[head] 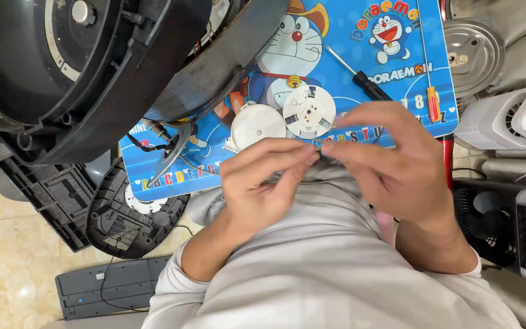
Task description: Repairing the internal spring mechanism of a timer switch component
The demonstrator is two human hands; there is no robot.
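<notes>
My left hand [263,183] and my right hand [391,158] meet fingertip to fingertip over the near edge of a blue cartoon board [348,79]. Between the pinched fingers they hold a very small part [322,146], mostly hidden; a thin wire seems to trail from it. Just beyond the fingers lie two white round plastic parts [258,125] [309,111] on the board. A large black round appliance housing [80,67] stands tilted at the upper left, with wires and a spring hanging from it.
A black-handled screwdriver [360,76] and a slim orange-handled screwdriver [432,100] lie on the board. A metal lid [473,55] and white appliances [512,119] stand right. Black plastic covers [132,216] and a grey panel [114,286] lie on the tiled floor left.
</notes>
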